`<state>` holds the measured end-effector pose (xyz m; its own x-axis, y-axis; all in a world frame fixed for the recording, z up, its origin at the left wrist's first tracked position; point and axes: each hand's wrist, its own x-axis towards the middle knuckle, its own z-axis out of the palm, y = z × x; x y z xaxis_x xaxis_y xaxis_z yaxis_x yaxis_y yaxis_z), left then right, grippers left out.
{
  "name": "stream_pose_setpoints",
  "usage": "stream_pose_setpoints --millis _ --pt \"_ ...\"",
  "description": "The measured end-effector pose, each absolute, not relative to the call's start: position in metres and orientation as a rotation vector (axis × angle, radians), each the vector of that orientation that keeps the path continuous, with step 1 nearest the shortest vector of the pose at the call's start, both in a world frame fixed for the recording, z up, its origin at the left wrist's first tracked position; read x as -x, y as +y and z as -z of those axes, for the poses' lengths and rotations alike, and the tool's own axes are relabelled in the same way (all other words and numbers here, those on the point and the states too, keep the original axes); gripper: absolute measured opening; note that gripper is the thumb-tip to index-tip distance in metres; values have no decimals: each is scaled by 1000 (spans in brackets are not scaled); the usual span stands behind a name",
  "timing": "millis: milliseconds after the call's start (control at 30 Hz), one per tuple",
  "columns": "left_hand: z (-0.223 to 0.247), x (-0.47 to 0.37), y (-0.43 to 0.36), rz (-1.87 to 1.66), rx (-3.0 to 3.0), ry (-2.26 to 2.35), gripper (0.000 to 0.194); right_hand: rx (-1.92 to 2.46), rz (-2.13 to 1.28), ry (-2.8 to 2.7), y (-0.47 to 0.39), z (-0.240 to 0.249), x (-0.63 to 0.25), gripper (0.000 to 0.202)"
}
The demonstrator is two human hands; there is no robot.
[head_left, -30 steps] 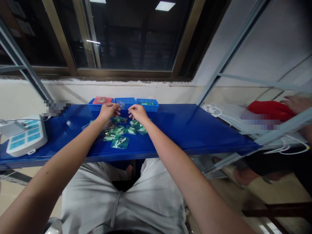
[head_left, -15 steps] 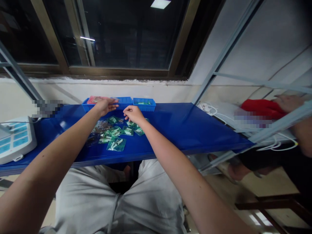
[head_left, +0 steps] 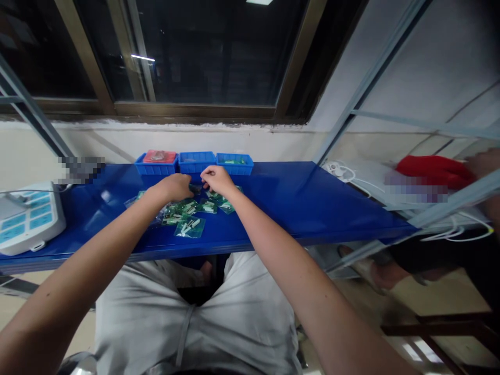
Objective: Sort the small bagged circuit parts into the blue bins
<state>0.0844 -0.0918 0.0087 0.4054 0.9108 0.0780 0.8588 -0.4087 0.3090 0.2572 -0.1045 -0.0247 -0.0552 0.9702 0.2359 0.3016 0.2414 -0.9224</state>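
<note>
Small clear bags with green print and white stick-like pieces [head_left: 190,227] lie in a loose pile on the blue table. My left hand [head_left: 176,187] is low over the pile's far side, fingers curled down beside a small bag [head_left: 196,189]; its fingertips are partly hidden, and what they grip is unclear. To its right, my right hand [head_left: 217,179] is closed, thumb and fingertips pressed together. Anything in that pinch is too small to make out. More green-printed bags [head_left: 226,206] lie under and beside my right wrist.
Three blue bins stand along the wall: the left [head_left: 156,167] with a red packet [head_left: 159,155], the middle [head_left: 197,165], and the right [head_left: 235,167] with green bags. A white device with blue panels [head_left: 29,219] sits left. At right are a metal frame and another person's arm.
My left hand has come down from in front of the bins to the pile, its fingers going from stretched out to curled. My right hand stays pinched in nearly the same place.
</note>
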Motion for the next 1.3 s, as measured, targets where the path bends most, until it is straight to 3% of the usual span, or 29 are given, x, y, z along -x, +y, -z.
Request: stream_pose_setpoints --millis 133,400,533,600,633,767,900,1300 --pt "1 -81 -101 -466 -2488 1515 17 1238 -877 -1537 -106 24 -257 12" --pt "-2 -86 -120 -743 -2499 1719 22 1250 -815 -1561 -105 26 -258 6" --pt "0 -85 -111 -1077 -2379 1457 23 1174 -786 -1524 -106 24 -255 16" --pt "2 -84 -105 -1147 -2268 1345 24 1150 -837 -1533 -108 21 -255 9" --pt "3 -83 -103 -1159 -2206 1319 25 1147 -859 -1548 -109 20 -255 2" --pt "5 -85 -103 -1165 -1843 1228 23 1184 -831 -1555 -111 17 -257 21" --pt "4 -87 -109 -1145 -1578 1110 13 1248 -776 -1484 -109 18 -260 22" --pt "10 -83 -105 -1217 -1889 1256 14 1245 -709 -1489 -104 24 -263 18"
